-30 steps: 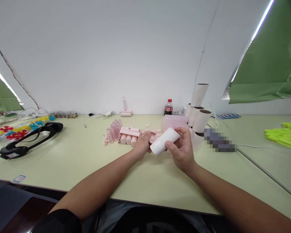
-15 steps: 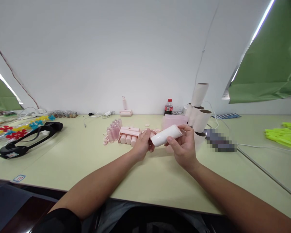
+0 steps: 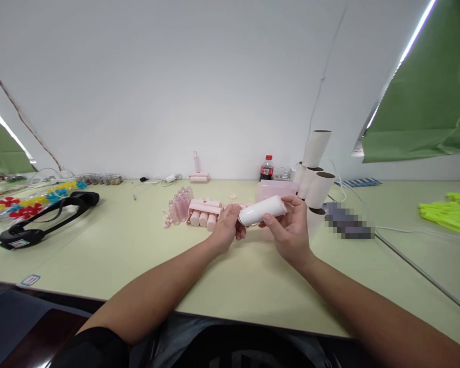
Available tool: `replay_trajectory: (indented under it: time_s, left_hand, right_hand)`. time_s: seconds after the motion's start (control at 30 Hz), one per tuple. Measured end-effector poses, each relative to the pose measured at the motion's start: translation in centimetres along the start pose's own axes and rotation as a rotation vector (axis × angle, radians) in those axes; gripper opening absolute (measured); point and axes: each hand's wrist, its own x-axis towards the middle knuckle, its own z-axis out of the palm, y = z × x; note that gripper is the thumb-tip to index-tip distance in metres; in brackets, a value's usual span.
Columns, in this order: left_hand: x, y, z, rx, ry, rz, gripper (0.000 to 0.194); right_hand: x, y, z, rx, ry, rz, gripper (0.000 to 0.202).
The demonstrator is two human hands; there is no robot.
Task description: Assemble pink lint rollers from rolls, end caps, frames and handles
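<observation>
A pale wall (image 3: 222, 92) fills the upper frame, and the light green table (image 3: 118, 255) spans the width below it. A green curtain (image 3: 425, 97) hangs at the upper right. At the left of the frame a black frame (image 3: 26, 237) lies beside red, yellow and blue flowers (image 3: 30, 210). Right of centre, white tubes (image 3: 317, 148) are stacked, one leaning on top.

The right hand (image 3: 291, 230) grasps the right end of the white roll (image 3: 262, 211), thumb on the near side. The left hand (image 3: 228, 225) is closed at the roll's left end, its fingertips partly hidden. The roll is held tilted above the table, near the centre, its right end higher.

Behind it sits a pink box (image 3: 276, 189). Left of the left hand are a pink holder (image 3: 205, 207) and upright pink handles (image 3: 181, 204). Against the wall stands a cola bottle (image 3: 267, 168); a small pink disc (image 3: 233, 197) lies left of it, nearer the hands.
</observation>
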Motion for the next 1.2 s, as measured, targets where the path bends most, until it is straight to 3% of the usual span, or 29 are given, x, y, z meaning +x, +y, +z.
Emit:
replay_trajectory:
  time_s: [0.37, 0.8, 0.87, 0.97, 1.1, 1.2]
  left_hand:
    - [0.0, -0.4, -0.1, 0.057, 0.016, 0.039, 0.049]
    - [-0.2, 0.4, 0.3, 0.09, 0.173, 0.021, 0.047]
    - [-0.2, 0.4, 0.3, 0.078, 0.17, 0.042, 0.046]
    - [-0.3, 0.4, 0.2, 0.068, 0.158, 0.102, 0.046]
    - [-0.4, 0.4, 0.1, 0.087, 0.17, 0.143, 0.047]
    - [-0.4, 0.4, 0.3, 0.136, 0.23, 0.143, 0.048]
  right_hand:
    - [-0.1, 0.0, 0.1, 0.01, -0.018, 0.044, 0.049]
    - [-0.1, -0.2, -0.4, 0.139, -0.087, 0.218, 0.034]
    - [-0.1, -0.1, -0.5, 0.186, -0.149, 0.276, 0.035]
    - [-0.3, -0.1, -0.5, 0.232, -0.34, 0.33, 0.049]
    - [-0.7, -0.3, -0.4, 0.165, -0.601, 0.315, 0.081]
    - [-1.0, -0.2, -0.6, 0.035, -0.663, 0.245, 0.086]
